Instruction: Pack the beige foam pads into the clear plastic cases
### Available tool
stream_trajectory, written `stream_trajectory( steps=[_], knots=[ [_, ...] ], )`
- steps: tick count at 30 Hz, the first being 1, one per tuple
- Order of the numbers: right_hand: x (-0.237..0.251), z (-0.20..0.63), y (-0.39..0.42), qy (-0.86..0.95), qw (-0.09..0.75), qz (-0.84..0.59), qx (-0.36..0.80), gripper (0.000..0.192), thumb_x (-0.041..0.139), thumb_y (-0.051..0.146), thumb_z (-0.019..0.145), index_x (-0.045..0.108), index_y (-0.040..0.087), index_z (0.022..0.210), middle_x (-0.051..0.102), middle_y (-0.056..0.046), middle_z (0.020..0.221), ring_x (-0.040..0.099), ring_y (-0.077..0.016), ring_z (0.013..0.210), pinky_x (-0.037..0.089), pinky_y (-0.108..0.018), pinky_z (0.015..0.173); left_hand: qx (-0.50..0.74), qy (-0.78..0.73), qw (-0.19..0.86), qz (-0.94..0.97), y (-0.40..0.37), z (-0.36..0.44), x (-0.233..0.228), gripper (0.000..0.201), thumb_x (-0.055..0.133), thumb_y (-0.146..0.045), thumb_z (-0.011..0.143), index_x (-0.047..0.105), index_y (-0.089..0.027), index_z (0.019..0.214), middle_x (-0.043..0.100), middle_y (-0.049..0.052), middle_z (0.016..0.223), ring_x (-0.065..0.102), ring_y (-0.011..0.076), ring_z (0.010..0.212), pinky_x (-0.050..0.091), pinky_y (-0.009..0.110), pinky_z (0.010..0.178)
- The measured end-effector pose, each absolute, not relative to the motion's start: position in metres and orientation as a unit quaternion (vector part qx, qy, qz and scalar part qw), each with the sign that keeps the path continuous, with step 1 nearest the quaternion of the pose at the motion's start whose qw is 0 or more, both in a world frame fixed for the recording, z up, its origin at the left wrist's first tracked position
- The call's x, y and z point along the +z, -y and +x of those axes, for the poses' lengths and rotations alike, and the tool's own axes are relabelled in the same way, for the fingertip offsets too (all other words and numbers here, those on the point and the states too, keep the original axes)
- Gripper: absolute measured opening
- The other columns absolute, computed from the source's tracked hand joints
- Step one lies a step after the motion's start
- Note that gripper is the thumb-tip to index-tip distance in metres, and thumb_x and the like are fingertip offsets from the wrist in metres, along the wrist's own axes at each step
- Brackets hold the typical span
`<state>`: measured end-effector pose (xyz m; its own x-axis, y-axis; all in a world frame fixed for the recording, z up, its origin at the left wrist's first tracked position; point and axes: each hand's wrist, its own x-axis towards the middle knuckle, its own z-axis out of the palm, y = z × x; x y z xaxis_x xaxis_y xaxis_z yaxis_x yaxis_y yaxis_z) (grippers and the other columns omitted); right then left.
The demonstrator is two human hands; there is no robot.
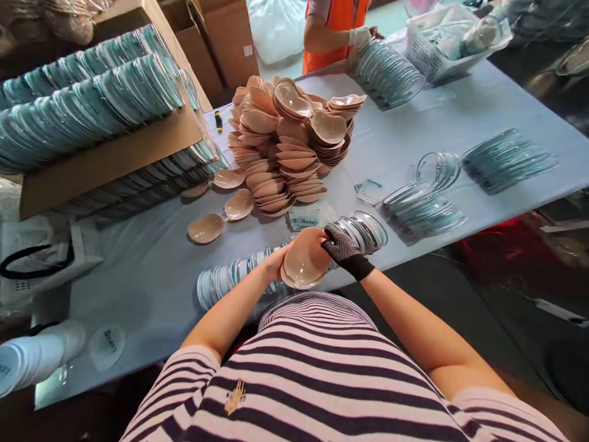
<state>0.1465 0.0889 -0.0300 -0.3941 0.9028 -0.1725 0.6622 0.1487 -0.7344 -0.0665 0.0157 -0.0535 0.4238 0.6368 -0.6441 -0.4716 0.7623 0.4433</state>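
Note:
Close to my body I hold a few nested beige bra cups (307,255), their glossy side showing. My bare left hand (277,261) grips their left edge, with its fingers partly hidden behind them. My right hand (343,247), in a black dotted glove, pinches the upper right edge. Just beyond lies a big heap of stacked bra cups (292,138). Joined pairs of bra cups (238,204) lie left of it. Under and beside my hands runs a row of round clear plastic cases (225,282), which continues on the right (365,230).
Cardboard boxes (115,144) packed with round cases stand at left. More rows of cases (423,212) lie on the right of the table (138,276). Across it, a person in an orange vest (334,31) handles cases near a white basket (437,61). Printed cards (369,190) lie mid-table.

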Motion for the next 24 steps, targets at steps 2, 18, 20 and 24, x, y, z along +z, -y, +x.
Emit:
stream_trajectory(
  steps=[2,18,20,24],
  knots=[
    [-0.045,0.145,-0.085,0.761,0.109,-0.516,0.377,0.027,0.046,0.027,0.09,0.067,0.017,0.103,0.07,-0.012,0.107,0.062,-0.0234,0.1,0.047,-0.038,0.094,0.302,-0.431,0.846,0.08,-0.014,-0.062,-0.063,0.06,0.062,-0.066,0.081,0.069,-0.018,0.115,0.075,0.011,0.109,0.068,0.0296,0.107,0.048,0.044,0.099],
    [-0.094,0.085,-0.166,0.768,0.063,-0.513,0.378,0.037,0.057,0.025,0.089,0.06,0.017,0.125,0.064,-0.015,0.128,0.059,-0.0263,0.117,0.044,-0.039,0.102,0.434,-0.548,0.714,0.036,0.003,-0.053,-0.076,0.062,0.09,-0.034,0.052,0.068,-0.012,0.106,0.075,0.013,0.101,0.069,0.0306,0.098,0.052,0.043,0.093],
    [-0.105,0.072,-0.195,0.8,-0.005,-0.495,0.34,0.038,0.061,0.013,0.084,0.064,0.016,0.122,0.061,-0.018,0.134,0.055,-0.0295,0.124,0.039,-0.041,0.107,0.439,-0.545,0.714,0.002,0.0,-0.057,-0.072,0.062,0.089,-0.034,0.054,0.066,-0.013,0.108,0.075,0.012,0.102,0.069,0.0305,0.1,0.053,0.043,0.094],
    [-0.125,0.051,-0.219,0.805,-0.048,-0.487,0.336,0.031,0.055,0.002,0.084,0.069,0.008,0.11,0.061,-0.026,0.13,0.056,-0.0329,0.123,0.038,-0.045,0.106,0.425,-0.529,0.731,-0.065,-0.008,-0.065,-0.069,0.061,0.083,-0.04,0.065,0.063,-0.015,0.117,0.074,0.013,0.108,0.068,0.0322,0.108,0.051,0.046,0.099]
  ],
)
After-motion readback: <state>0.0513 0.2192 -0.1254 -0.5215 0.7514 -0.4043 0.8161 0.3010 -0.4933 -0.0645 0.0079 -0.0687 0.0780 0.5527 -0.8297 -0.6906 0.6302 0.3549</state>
